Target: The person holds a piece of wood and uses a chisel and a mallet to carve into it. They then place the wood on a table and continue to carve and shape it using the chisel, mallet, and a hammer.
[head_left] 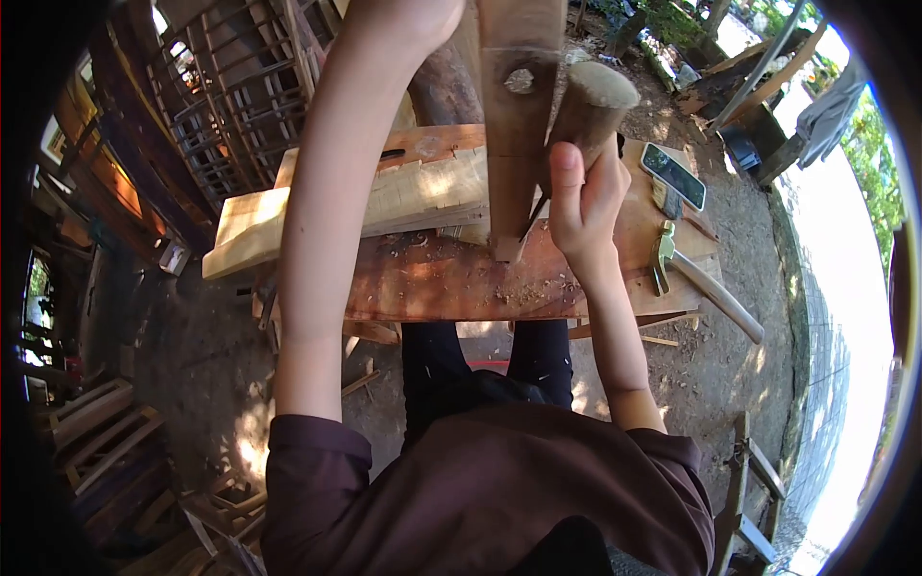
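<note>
A wooden bench (413,293) bears a pale plank (394,197) overhanging its left edge, shavings (543,290) scattered toward the near edge, a phone (674,177) by the far right corner, and a hammer (665,257) whose handle juts past the right edge.

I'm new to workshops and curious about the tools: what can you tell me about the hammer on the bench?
The hammer has a shiny, yellowish metal head with a claw and a long handle that looks like wood. It lies at the right of the wooden bench, its handle slanting outward past the edge. No hand touches it.
</note>
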Demonstrator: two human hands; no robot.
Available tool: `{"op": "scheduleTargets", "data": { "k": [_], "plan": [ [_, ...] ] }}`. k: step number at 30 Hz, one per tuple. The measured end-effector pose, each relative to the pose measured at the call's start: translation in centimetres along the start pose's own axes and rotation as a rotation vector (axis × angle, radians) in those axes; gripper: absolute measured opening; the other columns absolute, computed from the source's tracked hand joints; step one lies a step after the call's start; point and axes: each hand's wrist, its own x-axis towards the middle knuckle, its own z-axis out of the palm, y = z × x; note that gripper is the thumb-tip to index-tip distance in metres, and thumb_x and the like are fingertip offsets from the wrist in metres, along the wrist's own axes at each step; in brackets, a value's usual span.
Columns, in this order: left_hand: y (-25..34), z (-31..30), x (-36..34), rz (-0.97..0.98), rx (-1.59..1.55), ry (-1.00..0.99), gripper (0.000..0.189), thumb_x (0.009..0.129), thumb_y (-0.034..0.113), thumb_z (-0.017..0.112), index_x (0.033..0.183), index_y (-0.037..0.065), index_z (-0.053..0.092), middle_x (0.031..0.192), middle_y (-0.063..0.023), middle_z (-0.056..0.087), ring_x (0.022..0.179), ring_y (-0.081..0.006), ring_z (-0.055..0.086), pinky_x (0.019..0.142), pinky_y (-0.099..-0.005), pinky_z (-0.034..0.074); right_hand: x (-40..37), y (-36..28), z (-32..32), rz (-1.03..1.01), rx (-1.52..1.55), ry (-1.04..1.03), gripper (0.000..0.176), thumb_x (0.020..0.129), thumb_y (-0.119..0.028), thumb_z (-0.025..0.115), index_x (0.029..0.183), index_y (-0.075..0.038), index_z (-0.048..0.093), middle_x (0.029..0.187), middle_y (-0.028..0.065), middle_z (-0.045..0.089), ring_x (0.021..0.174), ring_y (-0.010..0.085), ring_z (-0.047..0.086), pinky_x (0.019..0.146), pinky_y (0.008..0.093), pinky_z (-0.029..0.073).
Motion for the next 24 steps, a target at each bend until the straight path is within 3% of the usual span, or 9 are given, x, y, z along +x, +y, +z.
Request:
{"op": "scheduleTargets", "data": {
  "k": [2,4,8,12,14,16,18,22,24],
  "plan": [
    [0.5,-1.0,-1.3,-0.281,-0.301,-0.077,0.054,0.094,0.048,0.032,0.114,0.001,0.048,0.111,-0.0215,0.057,0.105,-0.0277,0.057,0.093,-0.0388,0.045,0.4,-0.3,-0.4,-0.080,-0.081,-0.037,0.041,0.082,-0.037,0.060,0.091,0.003,0.052,0.072,0.0137,0.056,0.065,0.0296,0.043,0.071,0.0354,0.036],
    [0.9,-0.1,-3.0,-0.404,-0.327,0.031,0.043,0.095,0.039,0.037,0.109,0.000,0.051,0.103,-0.0177,0.060,0.095,-0.0218,0.059,0.085,-0.0344,0.047,0.1,0.0,-0.6,-0.056,-0.168,-0.082,0.045,0.081,-0.040,0.061,0.091,0.003,0.052,0.069,0.0152,0.056,0.066,0.0308,0.044,0.068,0.0353,0.036],
    [-3.5,-2.9,-7.0,-0.418,-0.201,-0.359,0.071,0.080,0.046,0.062,0.125,-0.003,0.040,0.116,-0.0226,0.055,0.106,-0.0284,0.056,0.090,-0.0388,0.047,0.2,0.1,-0.7,-0.030,-0.109,-0.092,0.053,0.080,-0.042,0.061,0.097,0.007,0.050,0.069,0.0174,0.057,0.067,0.0343,0.047,0.065,0.0387,0.040],
    [-4.5,-2.7,-9.1,-0.502,-0.215,-0.366,0.061,0.073,0.032,0.073,0.116,-0.005,0.049,0.102,-0.0181,0.062,0.097,-0.0240,0.060,0.085,-0.0347,0.049,-0.1,-0.1,-1.2,0.025,-0.066,-0.199,0.070,0.084,-0.044,0.056,0.118,0.014,0.036,0.070,0.0211,0.057,0.069,0.0383,0.052,0.065,0.0415,0.042],
    [-4.3,-2.6,-9.3,-0.517,-0.205,-0.277,0.051,0.071,0.022,0.076,0.108,-0.006,0.056,0.093,-0.0154,0.066,0.089,-0.0210,0.064,0.081,-0.0312,0.051,-0.1,-1.1,-2.1,-0.046,-0.165,-0.186,0.064,0.086,-0.043,0.053,0.113,0.013,0.038,0.070,0.0222,0.056,0.068,0.0379,0.053,0.068,0.0403,0.042],
    [-3.7,-2.2,-9.1,-0.531,-0.256,-0.281,0.043,0.070,0.019,0.077,0.101,-0.006,0.061,0.090,-0.0147,0.066,0.086,-0.0200,0.064,0.078,-0.0317,0.052,-0.4,-1.3,-3.5,0.043,-0.201,-0.481,0.054,0.087,-0.043,0.051,0.101,0.009,0.044,0.069,0.0220,0.054,0.069,0.0363,0.054,0.071,0.0390,0.041],
    [-3.4,-1.9,-9.4,-0.511,-0.245,-0.245,0.037,0.071,0.014,0.075,0.098,-0.006,0.062,0.089,-0.0144,0.067,0.084,-0.0203,0.065,0.077,-0.0321,0.053,-1.2,-0.1,-5.5,-0.130,-0.406,-0.593,0.042,0.089,-0.043,0.049,0.093,-0.001,0.052,0.090,0.0136,0.057,0.090,0.0277,0.055,0.078,0.0390,0.040],
    [-2.9,-2.3,-10.1,-0.511,-0.179,-0.221,0.046,0.071,0.019,0.074,0.105,-0.006,0.057,0.095,-0.0171,0.064,0.089,-0.0234,0.063,0.081,-0.0346,0.051,-5.1,4.2,-13.2,0.130,-0.734,-0.622,0.017,0.082,-0.016,0.058,0.096,-0.006,0.054,0.102,0.0103,0.053,0.106,0.0267,0.050,0.089,0.0398,0.036],
    [-2.9,-2.6,-10.8,-0.561,-0.119,-0.192,0.056,0.072,0.027,0.073,0.113,-0.006,0.052,0.102,-0.0198,0.061,0.094,-0.0261,0.061,0.085,-0.0376,0.049,-6.6,4.5,-18.2,0.334,-0.887,-0.667,0.025,0.077,-0.005,0.053,0.102,-0.008,0.050,0.104,0.0125,0.049,0.106,0.0313,0.046,0.089,0.0434,0.035]
  ]
}}
